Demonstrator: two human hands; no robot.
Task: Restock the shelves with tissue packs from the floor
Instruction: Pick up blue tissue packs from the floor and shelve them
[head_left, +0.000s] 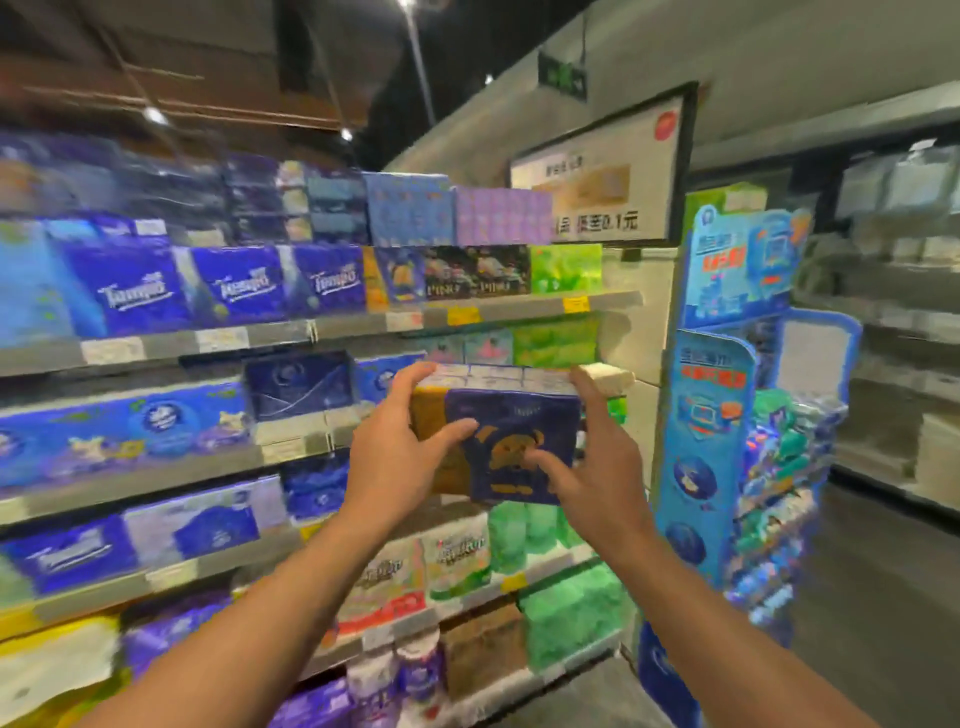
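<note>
Between our left hand (400, 457) and right hand (587, 467) we're clamping the tissue pack (514, 441), long axis left-right, shelf (291, 447) just beyond.

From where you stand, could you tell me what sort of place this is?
Most likely a supermarket aisle: shelves stocked with tissue packs, price tags on the shelf edges, and a blue promotional display stand at the aisle end.

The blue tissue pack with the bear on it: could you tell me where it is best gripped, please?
Probably by its two short ends, one hand from each side: the blue tissue pack is wide, blocky and soft-wrapped, and the left hand and right hand already bracket it that way.
</note>
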